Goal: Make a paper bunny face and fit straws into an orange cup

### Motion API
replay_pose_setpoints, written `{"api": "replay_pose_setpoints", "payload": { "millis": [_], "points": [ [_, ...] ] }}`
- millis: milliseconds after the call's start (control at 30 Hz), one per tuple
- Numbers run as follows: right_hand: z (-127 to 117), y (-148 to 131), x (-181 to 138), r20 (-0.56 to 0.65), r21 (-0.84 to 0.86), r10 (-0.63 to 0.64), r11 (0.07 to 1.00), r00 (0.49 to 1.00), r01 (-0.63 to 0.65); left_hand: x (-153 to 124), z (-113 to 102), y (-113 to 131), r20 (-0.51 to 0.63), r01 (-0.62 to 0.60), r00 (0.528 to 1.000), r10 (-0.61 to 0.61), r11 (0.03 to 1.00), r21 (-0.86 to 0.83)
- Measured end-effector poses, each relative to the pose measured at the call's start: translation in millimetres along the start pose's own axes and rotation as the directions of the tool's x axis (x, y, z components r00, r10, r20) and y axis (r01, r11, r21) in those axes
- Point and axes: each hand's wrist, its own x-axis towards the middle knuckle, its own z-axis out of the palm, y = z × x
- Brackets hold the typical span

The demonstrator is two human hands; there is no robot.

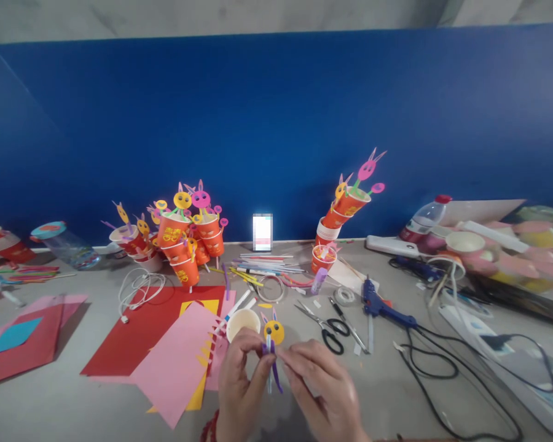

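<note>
My left hand [242, 383] and my right hand [320, 387] meet low in the middle of the view, fingers pinched together on a small paper craft. The craft is a yellow round paper face [274, 331] with small ears on a pale stick, with a purple paper strip [273, 362] hanging along the stick. Both hands pinch the stick and strip just under the face. Right behind the left fingers an open white paper cup [242, 323] stands on the table.
Red, pink and yellow paper sheets [166, 344] lie at left. Black-handled scissors [325, 328], a blue glue gun [382, 307] with its black cable, tape rolls and straws lie ahead. Stacks of orange cups with paper faces [184, 239] stand by the blue wall.
</note>
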Motion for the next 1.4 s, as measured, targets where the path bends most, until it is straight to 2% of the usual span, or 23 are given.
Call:
{"api": "replay_pose_setpoints", "payload": {
  "millis": [233,400,567,800,867,1100,1267,1400],
  "points": [
    [8.2,-2.2,-1.1,-0.06,0.103,0.065,0.993,0.996,-0.059,1.2,4.1,3.9,0.022,-0.062,0.998,0.064,0.996,-0.064],
    [13.5,2.8,-4.6,-0.044,0.277,0.21,0.942,0.977,-0.19,1.6,4.0,2.8,0.043,-0.084,0.995,0.089,0.991,-0.109],
    [12.7,7.0,-4.2,0.091,0.441,0.413,0.799,0.906,-0.409,0.0,1.8,-0.6,0.106,0.06,0.993,-0.049,0.993,-0.103],
    [10.0,13.9,5.1,0.266,0.538,0.495,0.636,0.827,-0.553,3.0,-2.6,0.4,0.257,0.193,0.949,-0.184,0.981,-0.008],
    [10.6,16.5,5.4,0.28,0.557,0.501,0.61,0.819,-0.563,4.6,-3.2,3.0,0.295,0.214,0.931,-0.213,0.976,0.031],
    [10.8,21.3,3.8,0.245,0.6,0.512,0.587,0.824,-0.543,6.8,-3.6,4.5,0.336,0.231,0.904,-0.265,0.963,0.136],
    [8.1,20.0,12.1,0.218,0.507,0.436,0.714,0.873,-0.483,4.3,-2.3,7.8,0.281,0.13,0.937,-0.207,0.954,0.271],
    [7.0,24.3,17.3,0.181,0.449,0.467,0.743,0.865,-0.495,7.2,-0.3,9.2,0.314,0.199,0.91,-0.272,0.949,0.247]
  ]
}}
